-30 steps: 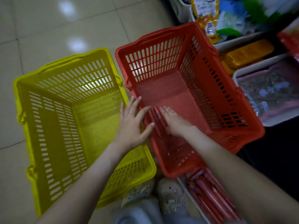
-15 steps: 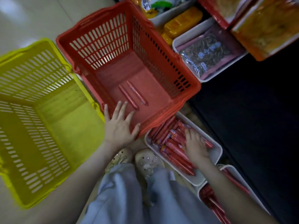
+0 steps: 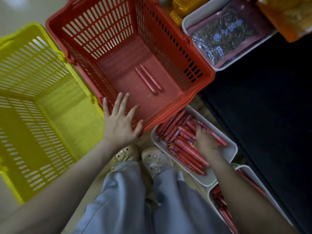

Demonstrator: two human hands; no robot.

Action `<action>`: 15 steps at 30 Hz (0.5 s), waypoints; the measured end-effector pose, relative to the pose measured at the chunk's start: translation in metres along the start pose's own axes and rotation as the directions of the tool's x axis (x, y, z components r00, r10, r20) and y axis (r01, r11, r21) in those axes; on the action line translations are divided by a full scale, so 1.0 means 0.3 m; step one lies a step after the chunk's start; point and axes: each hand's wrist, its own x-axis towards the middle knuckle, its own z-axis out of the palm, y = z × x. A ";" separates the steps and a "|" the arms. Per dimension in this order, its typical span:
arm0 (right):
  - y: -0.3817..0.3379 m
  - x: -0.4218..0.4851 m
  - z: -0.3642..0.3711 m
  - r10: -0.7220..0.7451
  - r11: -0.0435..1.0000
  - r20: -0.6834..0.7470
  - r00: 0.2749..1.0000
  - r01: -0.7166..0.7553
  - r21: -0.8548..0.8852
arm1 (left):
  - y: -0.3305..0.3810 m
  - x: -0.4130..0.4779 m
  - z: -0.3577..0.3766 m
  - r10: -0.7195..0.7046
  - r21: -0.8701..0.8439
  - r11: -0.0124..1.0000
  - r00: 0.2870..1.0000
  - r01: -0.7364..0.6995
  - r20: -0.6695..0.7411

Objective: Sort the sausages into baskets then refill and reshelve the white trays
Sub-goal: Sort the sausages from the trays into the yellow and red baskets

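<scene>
A red basket (image 3: 205, 76) stands on the floor with two thin red sausages (image 3: 148, 79) lying on its bottom. Left of it is a yellow basket (image 3: 15, 68) with nothing visible inside. My left hand (image 3: 120, 123) rests flat, fingers spread, on the red basket's near rim. A white tray (image 3: 231, 149) heaped with red sausages (image 3: 181, 141) lies on the floor below the red basket. My right hand (image 3: 205, 141) is down in that heap with fingers curled among the sausages; whether it grips one I cannot tell. A second white tray (image 3: 249, 170) of sausages shows at lower right.
My feet in pale clogs (image 3: 152, 157) and grey trousers (image 3: 128, 200) stand between the baskets and the tray. A dark shelf front (image 3: 270, 107) runs along the right. Above it are a white tray of bagged snacks (image 3: 221, 34) and yellow packets (image 3: 182, 9).
My right hand left the red basket, where two sausages now lie, and went down into the white tray. The view swung right and down. My left hand stayed on the basket rim.
</scene>
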 end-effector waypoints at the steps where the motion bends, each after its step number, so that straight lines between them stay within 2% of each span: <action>1: 0.000 -0.014 -0.007 0.000 0.998 0.010 1.000 -0.001 0.065 | 0.000 0.001 -0.002 0.002 0.002 1.000 1.000 -0.002 0.015; 3: 0.002 -0.066 -0.030 0.007 0.980 0.007 1.000 -0.009 0.198 | -0.004 0.002 -0.006 0.000 0.009 1.000 0.998 0.000 0.065; 4: 0.002 -0.102 -0.052 0.016 0.947 0.016 1.000 -0.020 0.319 | -0.007 0.003 -0.011 -0.007 -0.001 1.000 0.996 0.007 0.089; 7: -0.014 -0.213 -0.164 0.036 0.691 0.002 0.999 -0.026 0.723 | 0.006 0.012 -0.056 -0.046 -0.159 0.985 0.992 0.065 0.118; 10: -0.064 -0.301 -0.333 0.062 0.454 -0.057 0.996 0.023 0.891 | 0.058 0.043 -0.157 -0.042 -0.437 0.894 0.988 0.104 0.150; 12: -0.115 -0.350 -0.461 0.041 0.333 -0.099 0.994 0.080 0.940 | 0.100 0.062 -0.257 0.001 -0.666 0.733 0.978 0.140 0.207; 15: -0.218 -0.414 -0.647 -0.001 0.082 -0.134 0.991 0.133 0.988 | 0.162 0.073 -0.441 0.133 -0.861 0.371 0.898 0.347 0.419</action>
